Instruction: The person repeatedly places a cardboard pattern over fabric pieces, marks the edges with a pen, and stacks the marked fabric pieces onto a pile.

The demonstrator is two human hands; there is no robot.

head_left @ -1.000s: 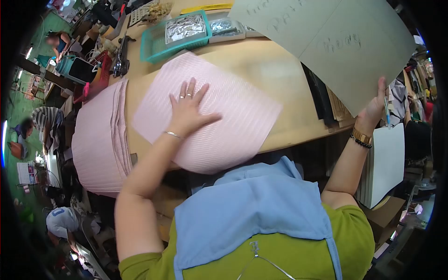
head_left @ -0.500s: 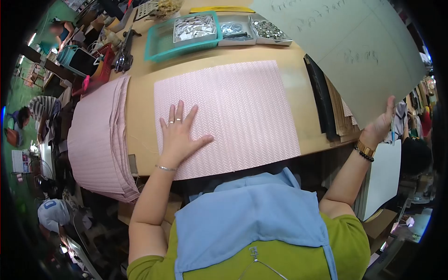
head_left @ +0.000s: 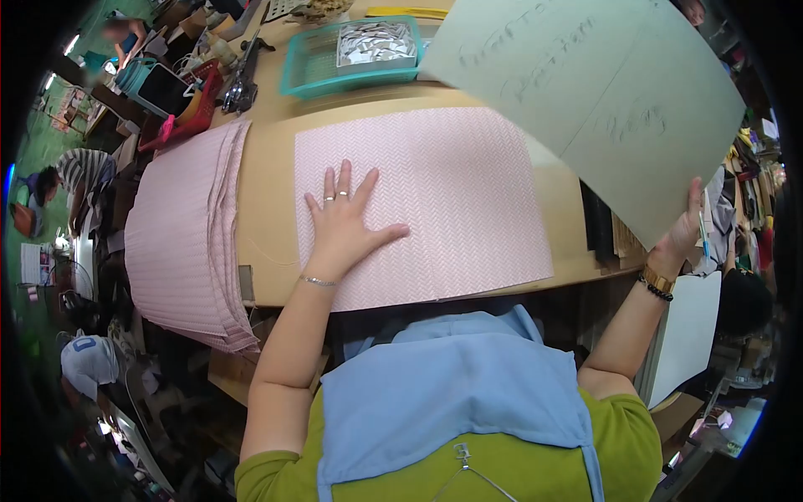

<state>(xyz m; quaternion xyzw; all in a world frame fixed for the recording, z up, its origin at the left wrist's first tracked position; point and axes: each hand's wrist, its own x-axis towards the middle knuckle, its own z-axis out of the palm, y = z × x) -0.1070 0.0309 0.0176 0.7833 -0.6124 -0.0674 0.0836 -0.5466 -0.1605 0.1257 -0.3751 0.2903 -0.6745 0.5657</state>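
Flat on the table in front of me lies a pink sheet [head_left: 468, 209] with a herringbone weave. My left hand [head_left: 347, 222] rests on its left part, palm down with fingers spread. My right hand [head_left: 679, 238] grips the lower right edge of a large pale board [head_left: 577, 92] with handwriting on it. The board is raised and tilted, its left corner above the far right part of the pink sheet. Something thin and blue, like a pen, shows beside my right hand. To the left, a stack of pink sheets [head_left: 180, 234] droops over the table's edge.
A teal basket [head_left: 305, 63] at the back holds a white box of small pale pieces [head_left: 376, 46]. Behind the stack are a red basket [head_left: 180, 125] and a dark metal tool [head_left: 242, 84]. Dark and brown sheets [head_left: 598, 222] lie under the board. Other people work at left.
The board has swung left and now covers the small trays at the back and more of the dark sheets. My left hand stays spread on the pink sheet; the view has shifted slightly.
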